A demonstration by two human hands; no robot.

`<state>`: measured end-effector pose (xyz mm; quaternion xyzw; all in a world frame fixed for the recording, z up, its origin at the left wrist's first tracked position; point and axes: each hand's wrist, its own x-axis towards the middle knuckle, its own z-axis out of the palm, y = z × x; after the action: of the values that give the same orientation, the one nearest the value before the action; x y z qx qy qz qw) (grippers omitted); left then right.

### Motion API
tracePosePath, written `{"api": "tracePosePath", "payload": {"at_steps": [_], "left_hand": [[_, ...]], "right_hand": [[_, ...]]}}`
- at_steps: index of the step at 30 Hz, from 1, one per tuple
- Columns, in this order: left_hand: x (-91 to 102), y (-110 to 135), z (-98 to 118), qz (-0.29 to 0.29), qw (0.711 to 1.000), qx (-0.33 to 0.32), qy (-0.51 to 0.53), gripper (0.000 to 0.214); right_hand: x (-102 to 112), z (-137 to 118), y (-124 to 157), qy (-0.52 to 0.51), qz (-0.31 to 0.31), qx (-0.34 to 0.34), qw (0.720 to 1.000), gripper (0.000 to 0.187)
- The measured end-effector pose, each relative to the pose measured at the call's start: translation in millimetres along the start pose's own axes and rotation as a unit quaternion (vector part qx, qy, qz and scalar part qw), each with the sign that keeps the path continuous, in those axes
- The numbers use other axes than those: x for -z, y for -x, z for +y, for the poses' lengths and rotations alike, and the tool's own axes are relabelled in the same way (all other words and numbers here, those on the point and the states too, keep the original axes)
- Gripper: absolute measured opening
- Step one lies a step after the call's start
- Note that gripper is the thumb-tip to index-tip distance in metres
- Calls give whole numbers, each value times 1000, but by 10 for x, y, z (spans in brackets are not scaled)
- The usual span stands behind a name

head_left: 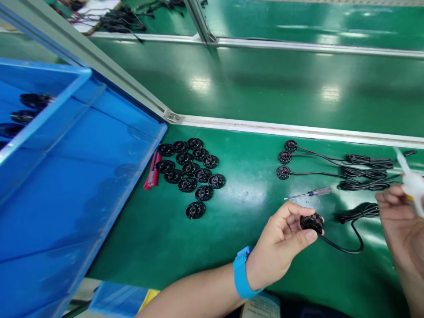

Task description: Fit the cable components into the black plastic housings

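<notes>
My left hand (281, 238), with a blue strap at the wrist, pinches a black round plastic part (312, 223) between thumb and fingers. A black cable (359, 247) runs from this part to a bundled coil (359, 212) on the green bench. At the right edge, my right hand (399, 225) is closed on a white bottle with a pointed nozzle (412, 183), partly out of frame. Just beyond my left hand lies a screwdriver (319, 192) with a clear handle. Three similar round parts (284, 172) with coiled cables (364, 172) lie behind it.
Several loose black round parts (187, 184) are grouped left of centre, beside a red utility knife (152, 174). A large blue bin (82, 176) holding black parts (24, 115) stands tilted at left. A white rail (281, 130) borders the bench's far side.
</notes>
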<state>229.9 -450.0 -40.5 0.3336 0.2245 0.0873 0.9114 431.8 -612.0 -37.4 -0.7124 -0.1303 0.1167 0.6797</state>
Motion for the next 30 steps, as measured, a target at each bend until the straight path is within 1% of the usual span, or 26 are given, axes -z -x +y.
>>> {"api": "tracePosePath", "payload": {"at_steps": [2, 4, 7, 9, 11, 13, 15, 17, 20, 22, 23, 25, 27, 28, 30], "left_hand": [[1, 3, 5, 1, 1000, -5, 0, 36], [1, 5, 11, 3, 1000, -10, -2, 36], [-2, 3, 23, 11, 1000, -18, -12, 36], [-2, 0, 31, 16, 999, -22, -21, 36], [0, -1, 40, 20, 999, -20, -29, 37], [4, 2, 48, 23, 999, -15, -33, 38], [7, 7, 54, 25, 999, -13, -32, 39], [8, 11, 59, 25, 999, -14, -32, 40], [7, 9, 59, 24, 999, -18, -33, 39], [4, 3, 56, 24, 999, -24, -33, 39], [3, 0, 54, 24, 999, -29, -33, 39], [1, -3, 52, 24, 999, -36, -33, 40], [-1, 3, 53, 25, 998, -42, -37, 40], [-2, 10, 55, 25, 998, -44, -40, 39], [-6, 32, 58, 29, 997, -47, -49, 39]], "right_hand": [[-233, -98, -195, 2, -30, 10, 1000, 33], [-430, -100, -452, 26, -66, 33, 997, 38], [-701, 12, -856, 90, -145, 61, 983, 40], [-876, 99, -1057, 136, -178, 90, 970, 44], [-1032, 166, -1175, 175, -205, 118, 956, 45], [-1152, 220, -1226, 204, -231, 137, 941, 42], [-1226, 269, -1250, 224, -246, 149, 931, 40], [-1256, 308, -1273, 236, -250, 155, 926, 40], [-1209, 281, -1275, 243, -237, 163, 927, 50], [-1094, 161, -1179, 238, -211, 175, 932, 59], [-1007, 71, -1081, 233, -195, 183, 935, 62], [-787, -145, -780, 221, -166, 199, 940, 52], [-543, -350, -382, 209, -169, 203, 941, 38], [-433, -428, -175, 217, -183, 199, 938, 34], [-275, -508, 197, 250, -251, 253, 900, 37]]}}
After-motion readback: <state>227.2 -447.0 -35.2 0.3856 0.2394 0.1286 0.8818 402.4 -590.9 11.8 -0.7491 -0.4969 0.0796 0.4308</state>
